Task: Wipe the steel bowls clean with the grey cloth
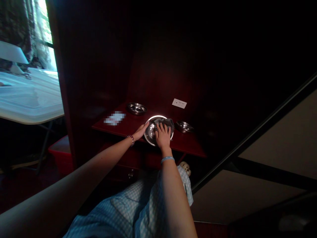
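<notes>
The bowl [150, 133] is at the centre of the frame, over the front edge of the red shelf [184, 146], with the grey cloth [169, 122] bunched inside its upper right. The left hand [140, 132] lies along the bowl's left rim; whether its fingers close under the wall, I cannot tell. The right hand [163, 136] is spread flat, fingers apart, pressing on the cloth rather than clenching it.

To work well, the left hand should brace the rim against the right hand's push, and the cloth should stay spread beneath the fingertips and follow the curve.

The tightest spot is right of centre, where a small dish [184, 127] sits just beside the bowl; a wide sweep could knock it. Another dish [136, 109] stands behind, left of centre, near a blurred-out patch [115, 118]. A white socket plate [179, 103] is above centre, clear of both hands.
</notes>
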The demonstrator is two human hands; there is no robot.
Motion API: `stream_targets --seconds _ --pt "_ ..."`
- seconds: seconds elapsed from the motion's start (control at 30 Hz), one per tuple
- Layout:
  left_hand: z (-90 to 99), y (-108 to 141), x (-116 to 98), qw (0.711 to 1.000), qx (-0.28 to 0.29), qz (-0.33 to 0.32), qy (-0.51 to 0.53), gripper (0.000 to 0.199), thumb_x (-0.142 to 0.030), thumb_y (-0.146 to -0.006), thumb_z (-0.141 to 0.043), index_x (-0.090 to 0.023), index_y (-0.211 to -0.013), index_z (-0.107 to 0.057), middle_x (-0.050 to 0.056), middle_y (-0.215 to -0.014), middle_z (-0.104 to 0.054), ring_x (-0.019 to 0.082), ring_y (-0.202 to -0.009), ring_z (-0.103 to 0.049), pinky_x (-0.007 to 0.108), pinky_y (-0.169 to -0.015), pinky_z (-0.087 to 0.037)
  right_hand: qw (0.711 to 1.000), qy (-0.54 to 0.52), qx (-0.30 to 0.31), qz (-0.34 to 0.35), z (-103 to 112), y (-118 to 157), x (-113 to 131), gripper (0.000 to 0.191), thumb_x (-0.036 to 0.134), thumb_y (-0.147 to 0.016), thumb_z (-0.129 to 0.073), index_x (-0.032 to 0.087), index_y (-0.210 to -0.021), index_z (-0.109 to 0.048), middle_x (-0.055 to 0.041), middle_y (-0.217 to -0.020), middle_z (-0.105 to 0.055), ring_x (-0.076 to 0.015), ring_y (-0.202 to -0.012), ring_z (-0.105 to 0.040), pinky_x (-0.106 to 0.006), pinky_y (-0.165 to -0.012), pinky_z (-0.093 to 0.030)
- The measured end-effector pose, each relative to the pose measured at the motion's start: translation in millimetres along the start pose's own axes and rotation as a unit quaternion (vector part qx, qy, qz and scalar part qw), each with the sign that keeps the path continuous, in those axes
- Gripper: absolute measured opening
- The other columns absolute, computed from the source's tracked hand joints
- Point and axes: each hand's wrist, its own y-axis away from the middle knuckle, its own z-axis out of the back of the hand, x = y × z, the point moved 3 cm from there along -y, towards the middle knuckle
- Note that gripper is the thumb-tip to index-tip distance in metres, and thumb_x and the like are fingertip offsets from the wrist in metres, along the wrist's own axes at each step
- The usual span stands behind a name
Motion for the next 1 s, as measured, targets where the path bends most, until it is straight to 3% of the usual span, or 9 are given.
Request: stream_targets --seconds 0.43,0.77,1.0 --pt "1.7 -0.6 5.4 0.999 -0.009 0.037 0.011 0.074 -0.075 -0.081 -0.044 -0.015 -0.117 -0.068 0.011 -0.11 -0.074 0.03 -0.112 -0.064 0.036 -0.101 -0.045 0.997 -0.045 0.045 0.047 -3.8 1.1 11.8 0.052 0.027 -0.098 -0.035 0.024 -0.15 -0.036 -0.0035 -0.159 -0.03 -0.0231 -0.15 -0.012 -0.049 -0.121 -0.009" --pt "4.0 -4.9 10.7 1.0 -0.009 0.02 0.002 0.077 -0.078 -0.078 -0.043 -0.015 -0.11 -0.071 0.011 -0.105 -0.075 0.028 -0.115 -0.063 0.034 -0.104 -0.042 0.989 -0.1 0.087 0.064 -12.9 0.3 9.9 0.051 0.027 -0.098 -0.038 0.024 -0.149 -0.038 -0.0033 -0.157 -0.033 -0.0227 -0.148 -0.021 -0.046 -0.121 -0.016" --pt "4.9 -6.2 12.3 1.0 -0.006 0.02 0.013 0.08 -0.079 -0.077 -0.044 -0.013 -0.115 -0.069 0.012 -0.107 -0.075 0.028 -0.11 -0.065 0.036 -0.104 -0.041 0.974 -0.196 0.107 0.042 -16.8 -2.3 9.4 0.046 0.029 -0.099 -0.038 0.021 -0.143 -0.047 -0.0032 -0.149 -0.047 -0.0181 -0.145 -0.031 -0.035 -0.12 -0.022"
